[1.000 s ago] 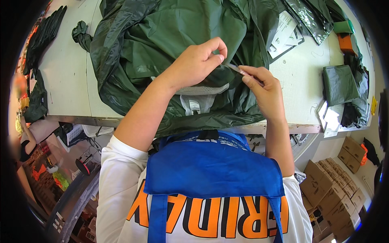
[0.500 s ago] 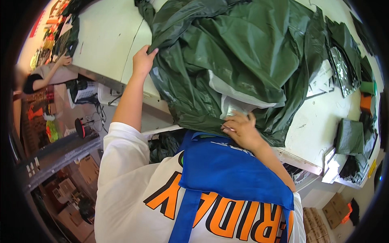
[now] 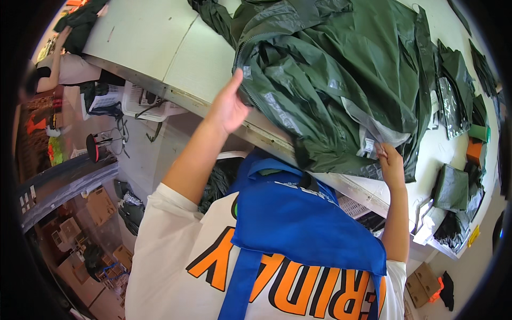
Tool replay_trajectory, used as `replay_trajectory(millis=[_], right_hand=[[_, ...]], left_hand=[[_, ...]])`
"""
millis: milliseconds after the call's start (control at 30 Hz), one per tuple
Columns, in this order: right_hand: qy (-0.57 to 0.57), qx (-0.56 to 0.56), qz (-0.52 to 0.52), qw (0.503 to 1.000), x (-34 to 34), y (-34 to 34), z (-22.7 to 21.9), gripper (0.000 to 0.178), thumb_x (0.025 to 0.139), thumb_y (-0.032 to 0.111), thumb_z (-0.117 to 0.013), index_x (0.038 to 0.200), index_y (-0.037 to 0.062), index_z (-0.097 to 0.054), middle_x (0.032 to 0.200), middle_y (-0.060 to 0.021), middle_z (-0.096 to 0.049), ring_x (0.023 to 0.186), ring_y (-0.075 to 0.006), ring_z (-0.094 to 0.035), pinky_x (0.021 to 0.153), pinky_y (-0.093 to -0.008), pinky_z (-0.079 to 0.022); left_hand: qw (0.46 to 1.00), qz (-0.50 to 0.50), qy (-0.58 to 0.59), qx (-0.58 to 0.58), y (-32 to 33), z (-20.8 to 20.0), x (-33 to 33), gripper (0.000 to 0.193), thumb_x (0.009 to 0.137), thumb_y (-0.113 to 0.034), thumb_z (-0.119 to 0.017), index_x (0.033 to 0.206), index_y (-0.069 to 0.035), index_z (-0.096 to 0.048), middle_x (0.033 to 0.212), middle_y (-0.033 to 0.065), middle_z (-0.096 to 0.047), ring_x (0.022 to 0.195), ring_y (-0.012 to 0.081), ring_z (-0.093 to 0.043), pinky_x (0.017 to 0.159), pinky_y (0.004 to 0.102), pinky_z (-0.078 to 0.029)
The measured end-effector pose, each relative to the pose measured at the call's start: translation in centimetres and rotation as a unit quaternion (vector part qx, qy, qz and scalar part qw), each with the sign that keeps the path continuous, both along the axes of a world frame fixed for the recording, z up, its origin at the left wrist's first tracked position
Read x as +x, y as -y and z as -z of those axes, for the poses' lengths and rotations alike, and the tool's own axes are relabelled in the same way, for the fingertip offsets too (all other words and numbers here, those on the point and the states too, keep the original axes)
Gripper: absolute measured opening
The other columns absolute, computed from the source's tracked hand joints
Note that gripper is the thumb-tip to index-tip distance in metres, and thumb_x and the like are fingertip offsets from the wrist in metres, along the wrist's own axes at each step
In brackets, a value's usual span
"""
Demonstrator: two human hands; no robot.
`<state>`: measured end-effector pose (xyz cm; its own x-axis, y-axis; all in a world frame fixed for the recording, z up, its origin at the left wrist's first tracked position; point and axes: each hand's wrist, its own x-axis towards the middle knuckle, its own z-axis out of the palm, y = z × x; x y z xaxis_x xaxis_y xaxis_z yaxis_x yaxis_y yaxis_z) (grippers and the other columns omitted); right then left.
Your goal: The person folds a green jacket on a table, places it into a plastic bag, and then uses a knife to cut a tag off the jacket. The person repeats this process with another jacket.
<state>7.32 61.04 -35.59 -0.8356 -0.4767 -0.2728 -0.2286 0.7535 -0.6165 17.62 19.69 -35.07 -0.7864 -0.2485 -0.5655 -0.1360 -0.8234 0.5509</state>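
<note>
Shifting the garment (image 3: 368, 48) now bares the zipper (image 3: 240, 50) within reach; your left hand (image 3: 230, 111): grip unclear; right hand (image 3: 393, 164): pinching mesh (image 3: 376, 126).

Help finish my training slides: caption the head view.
Left hand at the zippered edge, right hand beside the mesh panel of dark green fabric.

The green garment (image 3: 368, 58) runs past the upper edge. At its left border, most fingers of the left hand (image 3: 228, 106) are out of sight. The white label (image 3: 368, 146) low on it is too small to read.
</note>
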Motion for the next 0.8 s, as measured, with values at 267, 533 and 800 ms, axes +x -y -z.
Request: replay_trajectory(millis=[267,533,800], right_hand=[[0.251,-0.309,0.124,0.909,6.0,9.4,0.0,0.029,0.098,0.018,-0.045,0.116,-0.0032,-0.054,0.07,0.0033,-0.039,0.065,-0.0074,-0.037,0.063,-0.0213,-0.032],[0.011,-0.257,-0.063,0.964,5.3,9.6,-2.5,0.024,0.085,0.013,-0.065,0.105,0.0021,-0.06,0.079,-0.0047,-0.053,0.074,-0.016,-0.052,0.068,-0.0253,-0.043],[0.049,-0.231,-0.189,0.953,3.1,10.1,-6.0,0.038,0.072,0.007,-0.074,0.109,0.0054,-0.066,0.082,-0.0063,-0.056,0.074,-0.0177,-0.054,0.066,-0.0282,-0.045]], left_hand=[[0.972,0.221,0.085,-0.002,-8.5,4.8,6.1,0.041,0.09,-0.015,-0.058,0.127,-0.001,-0.048,0.127,0.0099,-0.054,0.114,0.0228,-0.052,0.097,0.0402,-0.042],[0.978,0.176,-0.066,0.091,-9.3,-1.0,4.9,0.036,0.094,-0.016,-0.051,0.126,0.002,-0.048,0.125,0.0101,-0.055,0.114,0.0208,-0.054,0.099,0.0371,-0.041],[0.979,0.164,-0.099,0.072,-9.8,-3.3,4.7,0.036,0.095,-0.015,-0.048,0.126,0.003,-0.047,0.126,0.0116,-0.055,0.114,0.0213,-0.054,0.099,0.0375,-0.041]])
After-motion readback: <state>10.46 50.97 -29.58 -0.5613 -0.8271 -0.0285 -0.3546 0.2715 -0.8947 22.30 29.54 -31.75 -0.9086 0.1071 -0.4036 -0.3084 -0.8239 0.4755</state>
